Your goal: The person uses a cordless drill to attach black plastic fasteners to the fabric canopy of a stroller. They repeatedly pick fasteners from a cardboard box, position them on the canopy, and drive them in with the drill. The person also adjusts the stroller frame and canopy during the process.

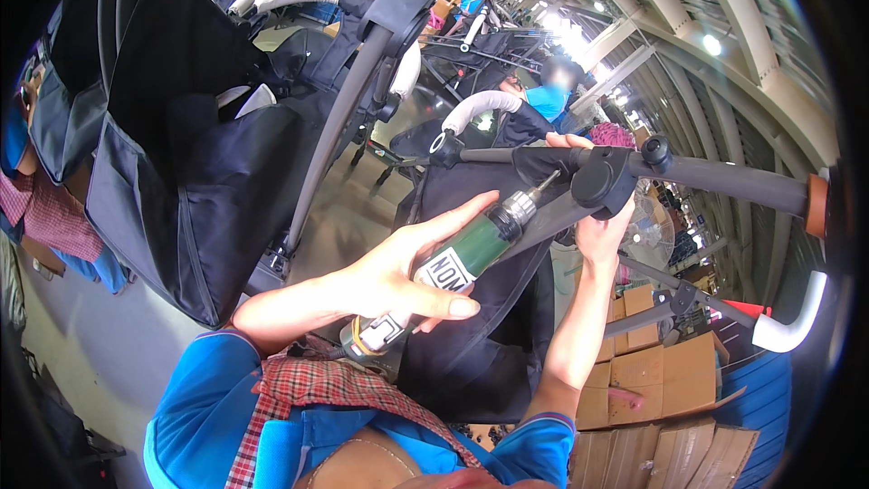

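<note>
My left hand point(407, 270) is wrapped around a green air-powered screwdriver point(482, 243), held at a slant. Its chuck and bit point(534, 195) point up and right at a black plastic joint point(602, 179) on a stroller frame. My right hand point(597, 231) grips that joint from below, with fingertips over the tube above it. A dark foam-covered tube point(724, 177) runs right from the joint to an orange end cap point(816, 204). Black seat fabric point(480, 344) hangs under the tool.
A folded black stroller point(199, 154) stands at the left, with more frames and a white padded handle point(480, 104) behind. Cardboard boxes point(652, 371) are stacked at the lower right. Another person in blue point(552, 95) works farther back. A white tube end point(792, 326) juts out at the right.
</note>
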`<state>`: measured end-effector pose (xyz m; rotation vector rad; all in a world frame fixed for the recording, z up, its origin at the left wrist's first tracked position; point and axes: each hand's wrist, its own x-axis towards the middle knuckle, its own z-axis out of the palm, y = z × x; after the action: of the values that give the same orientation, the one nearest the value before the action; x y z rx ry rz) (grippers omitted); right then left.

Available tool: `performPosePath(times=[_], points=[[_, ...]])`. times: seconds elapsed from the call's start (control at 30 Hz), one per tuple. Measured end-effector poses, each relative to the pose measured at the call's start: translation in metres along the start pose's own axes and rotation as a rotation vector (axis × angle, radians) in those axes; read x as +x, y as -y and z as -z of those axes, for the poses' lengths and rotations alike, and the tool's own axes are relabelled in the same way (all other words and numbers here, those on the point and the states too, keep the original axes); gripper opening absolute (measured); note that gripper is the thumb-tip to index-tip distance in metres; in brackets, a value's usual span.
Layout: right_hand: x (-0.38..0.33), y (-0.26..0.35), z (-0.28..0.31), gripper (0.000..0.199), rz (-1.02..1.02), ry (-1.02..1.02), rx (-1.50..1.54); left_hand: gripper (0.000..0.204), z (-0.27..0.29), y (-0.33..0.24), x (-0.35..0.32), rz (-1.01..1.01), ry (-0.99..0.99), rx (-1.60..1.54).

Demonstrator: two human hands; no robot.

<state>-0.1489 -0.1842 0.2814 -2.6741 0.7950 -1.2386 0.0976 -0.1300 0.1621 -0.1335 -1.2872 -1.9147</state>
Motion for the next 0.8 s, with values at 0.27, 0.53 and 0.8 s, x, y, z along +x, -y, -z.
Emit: performPosePath(times=[0.27,0.53,0.8], points=[[-0.001,0.003,-0.008,0.036,-0.005,-0.041,-0.056,0.095,-0.011,-0.006,-0.003,0.059,-0.001,-0.28],[-0.005,0.003,-0.009,0.035,-0.053,-0.087,-0.09,0.087,-0.016,-0.001,-0.001,0.086,0.071,-0.496],[0.0,0.016,-0.012,0.032,-0.14,-0.094,-0.118,0.062,0.015,0.024,0.004,0.174,0.26,-1.096]])
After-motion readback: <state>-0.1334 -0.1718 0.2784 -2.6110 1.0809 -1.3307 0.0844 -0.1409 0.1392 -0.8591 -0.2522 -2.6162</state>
